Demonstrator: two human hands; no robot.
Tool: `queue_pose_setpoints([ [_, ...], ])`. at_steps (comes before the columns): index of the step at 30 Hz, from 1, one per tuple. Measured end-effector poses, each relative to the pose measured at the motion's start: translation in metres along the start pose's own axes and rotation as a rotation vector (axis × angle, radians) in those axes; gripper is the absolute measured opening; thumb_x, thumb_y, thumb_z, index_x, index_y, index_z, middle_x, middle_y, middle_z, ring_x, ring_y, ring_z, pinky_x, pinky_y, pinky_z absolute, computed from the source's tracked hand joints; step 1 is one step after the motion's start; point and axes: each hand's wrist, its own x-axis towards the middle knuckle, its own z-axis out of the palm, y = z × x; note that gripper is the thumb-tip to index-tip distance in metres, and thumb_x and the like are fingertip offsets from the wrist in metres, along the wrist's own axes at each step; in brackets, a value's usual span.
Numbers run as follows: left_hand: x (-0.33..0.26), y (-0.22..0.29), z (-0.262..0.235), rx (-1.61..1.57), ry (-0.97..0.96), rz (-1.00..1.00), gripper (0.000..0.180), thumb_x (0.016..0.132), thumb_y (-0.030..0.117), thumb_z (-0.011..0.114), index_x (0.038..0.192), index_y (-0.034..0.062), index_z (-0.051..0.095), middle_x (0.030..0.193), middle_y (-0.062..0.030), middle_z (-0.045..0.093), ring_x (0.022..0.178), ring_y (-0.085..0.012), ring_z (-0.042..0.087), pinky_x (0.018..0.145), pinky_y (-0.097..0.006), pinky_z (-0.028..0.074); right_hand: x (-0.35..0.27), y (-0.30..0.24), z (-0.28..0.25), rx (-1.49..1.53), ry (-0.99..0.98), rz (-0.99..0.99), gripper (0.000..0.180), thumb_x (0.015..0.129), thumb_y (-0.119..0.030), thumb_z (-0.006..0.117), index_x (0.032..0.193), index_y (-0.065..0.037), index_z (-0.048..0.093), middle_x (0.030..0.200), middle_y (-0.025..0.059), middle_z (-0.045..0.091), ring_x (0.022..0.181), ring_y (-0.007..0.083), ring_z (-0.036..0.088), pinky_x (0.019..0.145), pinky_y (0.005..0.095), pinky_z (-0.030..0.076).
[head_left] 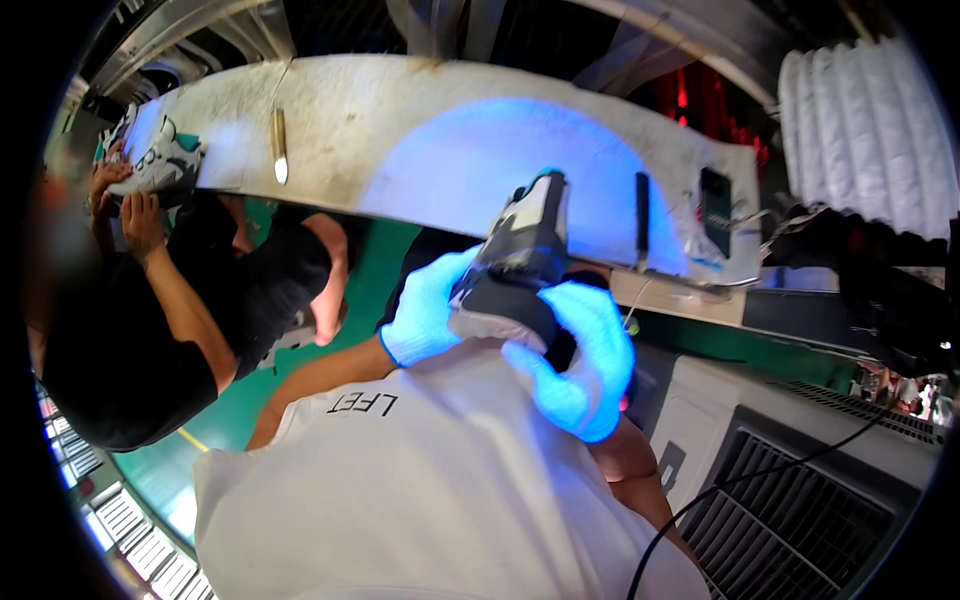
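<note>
Between my two hands is a sneaker [525, 235] in black, grey and white with a bit of teal, lit by bluish light. It is held close to my chest at the near edge of the workbench, one end pointing away over the bench top. My left hand [430, 308], in a knit glove, grips its left side. On the right, my gloved right hand [592, 360] curls around the near end of the sneaker, fingers bent. Parts of both hands' fingers are hidden by the sneaker.
A long pale workbench [330, 130] carries a wooden-handled tool with a light tip [279, 145], a dark flat bar [642, 220] and a phone [715, 208]. At left, a co-worker handles another sneaker [165, 165]. A white ribbed duct [865, 140] and a grilled machine [800, 500] flank the right.
</note>
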Motion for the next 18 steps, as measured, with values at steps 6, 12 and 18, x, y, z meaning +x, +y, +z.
queue_pose_setpoints([
  [6, -0.06, -0.122, 0.029, -0.658, 0.007, -0.346, 0.093, 0.081, 0.021, 0.1, 0.162, 0.0035, 0.057, 0.145, -0.0119, 0.074, 0.132, -0.0183, 0.07, 0.114, -0.037, 0.057, -0.048, 0.038, 0.046, 0.125, -0.081, 0.094, 0.056, 0.081, -0.018, 0.096, 0.127, 0.004, 0.073, 0.123, 0.0216, 0.072, 0.109, 0.0376, 0.073, 0.095, 0.0427, 0.06],
  [12, -0.047, -0.051, 0.003, 0.269, 0.102, -0.024, 0.093, 0.07, 0.021, 0.102, 0.154, 0.0097, 0.062, 0.142, -0.0158, 0.072, 0.129, -0.0346, 0.072, 0.108, -0.043, 0.06, -0.05, 0.042, 0.047, 0.088, -0.141, 0.226, 0.059, 0.084, -0.023, 0.096, 0.132, -0.003, 0.071, 0.124, 0.0197, 0.07, 0.109, 0.0402, 0.074, 0.095, 0.0456, 0.062],
  [18, -0.024, -0.005, -0.022, 0.532, 0.022, 0.508, 0.073, 0.065, 0.016, 0.103, 0.129, 0.0057, 0.069, 0.124, -0.015, 0.07, 0.111, -0.0371, 0.073, 0.09, -0.046, 0.061, -0.056, 0.04, 0.043, 0.087, -0.211, 0.247, 0.061, 0.084, -0.014, 0.093, 0.139, -0.005, 0.069, 0.133, 0.0186, 0.065, 0.117, 0.0385, 0.07, 0.097, 0.045, 0.061],
])
